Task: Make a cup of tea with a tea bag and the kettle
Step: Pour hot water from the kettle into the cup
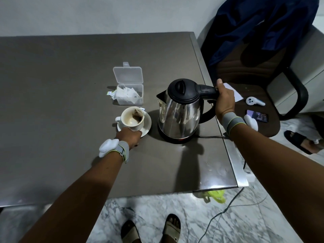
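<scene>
Right hand (pixel 225 100) grips steel kettle (pixel 180 109) handle; left hand (pixel 130 136) clasps white cup (pixel 132 120), centre frame. Risk: scalding splash on pour.

Wide open dark grey tabletop (pixel 61 81) to the left of the shiny steel kettle with the black lid (pixel 180 111), nothing standing there. Just left of the kettle the white cup on its saucer (pixel 133 119) narrows the gap, with the left hand (pixel 130 136) at the cup's near side. Behind the cup, the clear plastic box with its lid tipped open (pixel 128 90) blocks the way back. Right of the kettle, the right hand (pixel 224 100) grips the handle at the table edge; beyond it the brown chair (pixel 245 79) crowds in. Near side: bare surface, only the black cord (pixel 212 137) trailing right.
</scene>
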Demonstrator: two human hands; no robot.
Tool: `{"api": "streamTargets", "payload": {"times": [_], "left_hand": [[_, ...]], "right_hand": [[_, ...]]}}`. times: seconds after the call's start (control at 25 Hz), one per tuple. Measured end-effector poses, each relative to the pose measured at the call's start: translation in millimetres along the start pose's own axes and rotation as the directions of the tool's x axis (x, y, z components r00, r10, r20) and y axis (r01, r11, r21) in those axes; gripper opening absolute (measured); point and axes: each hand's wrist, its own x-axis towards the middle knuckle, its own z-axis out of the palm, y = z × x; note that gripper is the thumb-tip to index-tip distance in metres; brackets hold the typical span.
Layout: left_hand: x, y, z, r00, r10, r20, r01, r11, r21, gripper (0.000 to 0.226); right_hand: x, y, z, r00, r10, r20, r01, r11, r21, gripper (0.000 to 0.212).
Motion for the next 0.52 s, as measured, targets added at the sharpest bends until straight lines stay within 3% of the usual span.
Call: {"api": "streamTargets", "payload": {"times": [0.16, 0.4, 0.52], "left_hand": [[-1.4, 1.6, 0.3, 1.0, 0.017, -0.006, -0.017, 1.0, 0.026, 0.033], [0.4, 0.8, -3.2, 0.999, 0.03, 0.012, -0.03, 0.999, 0.039, 0.031], [3.7, -1.2, -5.1, 0.999, 0.031, 0.019, -0.031, 0.998, 0.045, 0.03]], "right_hand": [[-2.3, -0.3, 1.2, 1.0, -0.002, -0.008, 0.002, 1.0, -0.017, 0.045], [2.5, -2.3, -1.9, 0.99, -0.119, 0.072, 0.13, 0.977, -0.167, 0.047], [6.8, -0.7, -1.8, 0.974, -0.202, 0.103, 0.221, 0.947, -0.234, 0.063]]}}
